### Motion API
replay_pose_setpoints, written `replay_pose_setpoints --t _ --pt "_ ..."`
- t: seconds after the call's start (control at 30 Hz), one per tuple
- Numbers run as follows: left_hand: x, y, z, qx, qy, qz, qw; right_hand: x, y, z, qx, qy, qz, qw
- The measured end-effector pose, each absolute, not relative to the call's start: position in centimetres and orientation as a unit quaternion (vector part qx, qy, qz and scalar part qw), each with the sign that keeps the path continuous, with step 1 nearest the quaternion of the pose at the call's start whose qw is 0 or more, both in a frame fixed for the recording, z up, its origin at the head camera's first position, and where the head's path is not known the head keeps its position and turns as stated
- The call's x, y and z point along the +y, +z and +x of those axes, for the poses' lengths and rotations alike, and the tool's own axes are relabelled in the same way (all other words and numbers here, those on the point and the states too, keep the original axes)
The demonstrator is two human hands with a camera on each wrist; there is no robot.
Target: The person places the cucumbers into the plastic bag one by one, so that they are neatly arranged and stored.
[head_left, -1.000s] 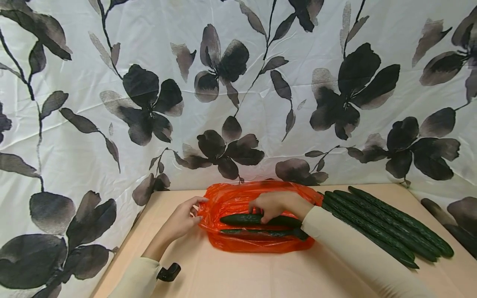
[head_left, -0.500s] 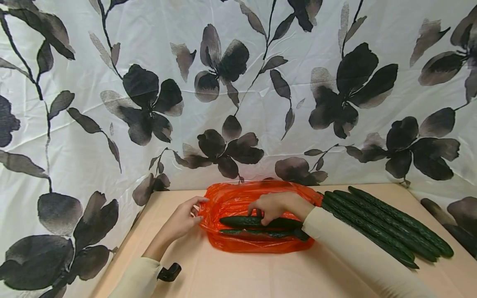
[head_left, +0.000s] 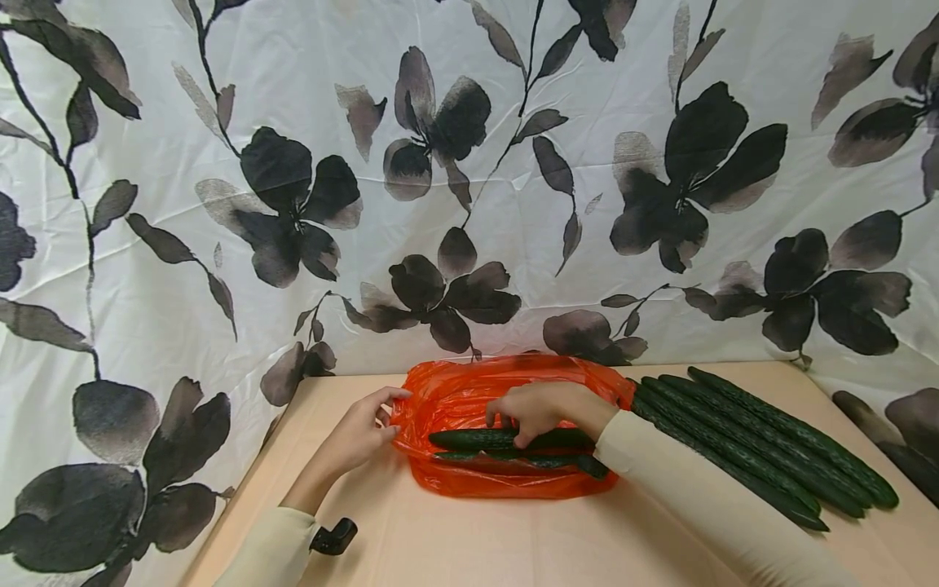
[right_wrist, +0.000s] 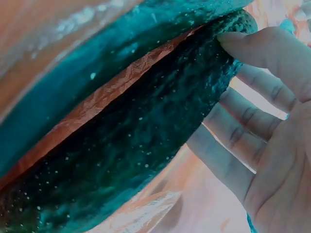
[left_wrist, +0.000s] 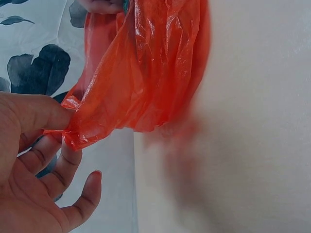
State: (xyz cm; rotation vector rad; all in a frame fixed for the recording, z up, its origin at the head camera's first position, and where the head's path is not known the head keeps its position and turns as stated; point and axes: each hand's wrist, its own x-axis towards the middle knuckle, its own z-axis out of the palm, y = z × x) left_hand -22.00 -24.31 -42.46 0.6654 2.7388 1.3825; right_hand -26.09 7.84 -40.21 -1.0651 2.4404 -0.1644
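Observation:
A red-orange plastic bag [head_left: 513, 484] lies on the table with its opening spread. My left hand [head_left: 359, 430] pinches the bag's left edge between thumb and fingers; in the left wrist view the bunched film shows at the thumb tip, while the little finger stands free. Inside the opening, my right hand [head_left: 539, 408] grips a long dark green cucumber [head_left: 468, 439] from above. The right wrist view shows the thumb [right_wrist: 238, 44] on one side of the cucumber and fingers along the other. A second cucumber [head_left: 543, 461] lies alongside, nearer the front, partly covered by the bag's film.
Several more cucumbers [head_left: 770, 444] lie side by side on the table's right, slanting toward the front and close to the bag. A floral cloth [head_left: 528, 244] hangs behind the table [head_left: 469, 538]. A black device [head_left: 333, 536] sits at the left wrist.
The right hand and its cucumber have shifted slightly to the left and toward the front, closer to the second cucumber. The left hand stays at the bag's edge.

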Motion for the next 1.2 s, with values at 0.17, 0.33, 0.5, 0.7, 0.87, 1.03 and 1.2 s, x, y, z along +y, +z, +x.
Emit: replay_pose_setpoints --t 0.17,0.33,0.5,0.7,0.87,1.03,1.2 --pt "-24.3 -42.4 -21.9 0.87 0.443 0.216 -0.003 7.8 -40.2 -26.0 0.884 -0.055 -0.402 0.231" --pt "-24.3 -42.4 -21.9 0.87 0.444 0.213 0.001 7.9 -39.9 -25.8 0.884 -0.06 -0.398 0.237" --pt "-24.3 -42.4 -21.9 0.871 0.441 0.214 -0.001 8.2 -39.8 -25.7 0.888 -0.061 -0.391 0.234" --pt "-24.3 -42.3 -22.0 0.872 0.437 0.219 -0.007 8.5 -39.6 -25.8 0.886 -0.059 -0.406 0.215" --pt "-24.3 -42.4 -22.1 0.873 0.436 0.22 -0.007 9.3 -39.1 -25.8 0.881 -0.084 -0.415 0.211" --pt "-24.2 -42.3 -22.1 0.873 0.436 0.219 -0.007 10.2 -38.5 -25.7 0.88 -0.085 -0.423 0.2" --pt "-24.1 -42.3 -22.0 0.872 0.438 0.218 -0.007 11.6 -37.9 -25.3 0.881 -0.105 -0.418 0.196"
